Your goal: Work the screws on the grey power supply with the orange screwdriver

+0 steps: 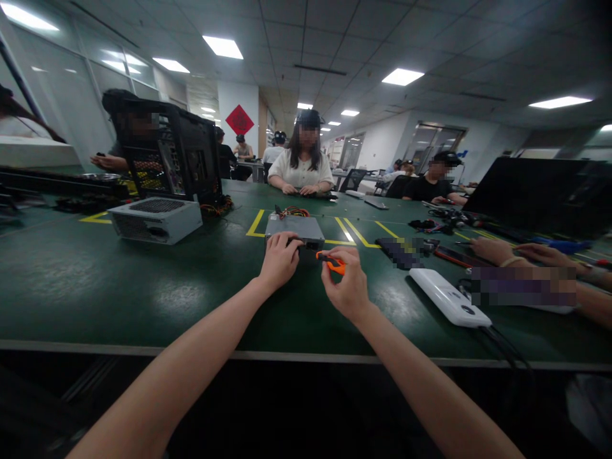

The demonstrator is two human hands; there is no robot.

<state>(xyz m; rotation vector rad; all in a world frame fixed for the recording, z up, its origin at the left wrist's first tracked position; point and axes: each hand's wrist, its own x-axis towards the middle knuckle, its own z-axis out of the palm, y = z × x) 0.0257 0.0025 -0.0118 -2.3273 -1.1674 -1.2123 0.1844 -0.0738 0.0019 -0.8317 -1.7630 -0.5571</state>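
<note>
A grey computer power supply (pixel 300 225) lies on the green table (pixel 229 280) in front of me, its bundle of coloured wires (pixel 294 211) at the far side. My left hand (pixel 281 255) grips the near left edge of it, fingers bent over the front face. Between the fingertips of my right hand (pixel 348 284) is an orange and black screwdriver (pixel 336 264), its shaft pointing left toward the front of the power supply. Whether its tip touches anything is too small to tell.
Left stand a second power supply (pixel 157 220) and an open black computer case (pixel 176 150). A white power strip (pixel 449 296) with cables lies to the right, beside a co-worker's hands (pixel 495 250). Across the table sits a person (pixel 301 162). A dark monitor (pixel 535 197) is far right.
</note>
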